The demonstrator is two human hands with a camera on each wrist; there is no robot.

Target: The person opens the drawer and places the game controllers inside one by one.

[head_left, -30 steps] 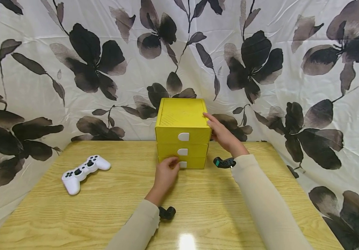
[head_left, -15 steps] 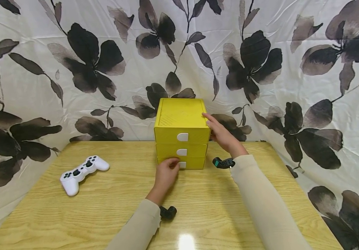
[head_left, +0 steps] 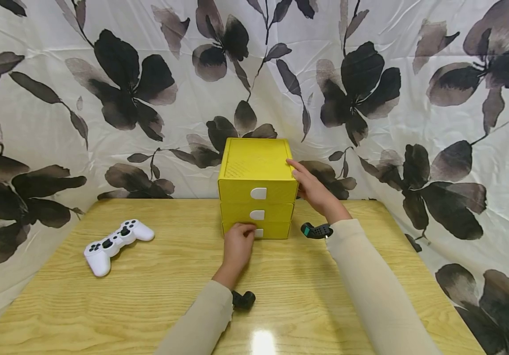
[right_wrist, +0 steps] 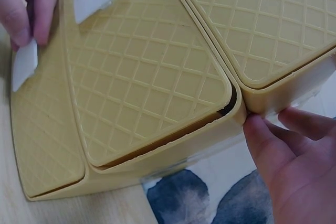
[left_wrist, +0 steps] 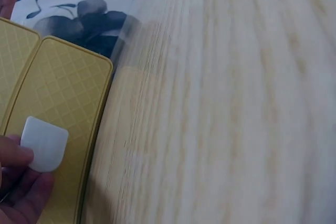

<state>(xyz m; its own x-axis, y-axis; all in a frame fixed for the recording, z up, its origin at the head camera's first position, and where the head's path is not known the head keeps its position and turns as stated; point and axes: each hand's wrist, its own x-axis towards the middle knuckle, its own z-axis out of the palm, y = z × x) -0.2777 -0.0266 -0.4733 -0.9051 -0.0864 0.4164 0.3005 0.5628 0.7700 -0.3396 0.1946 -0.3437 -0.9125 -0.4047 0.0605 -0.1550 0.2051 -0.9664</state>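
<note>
A yellow three-drawer unit (head_left: pixel 256 160) stands at the back middle of the table, each drawer front bearing a white handle. In the head view my left hand (head_left: pixel 238 244) is at the bottom drawer. Its thumb and fingers pinch the edge of that drawer's white handle (left_wrist: pixel 46 142), as the left wrist view shows close up. My right hand (head_left: pixel 318 195) rests against the unit's right side near the top, fingers extended. In the right wrist view its fingertips (right_wrist: pixel 255 124) touch the side wall by the upper drawers. All the drawers appear pushed in.
A white game controller (head_left: pixel 118 245) lies on the wooden table (head_left: pixel 156 296) to the left. Floral cloth (head_left: pixel 281 74) hangs close behind the unit and along both sides. Black wrist cameras are strapped to both wrists.
The left wrist and forearm have shifted slightly to the right while the fingers stay at the bottom handle. My right hand and the drawer unit keep their places.
</note>
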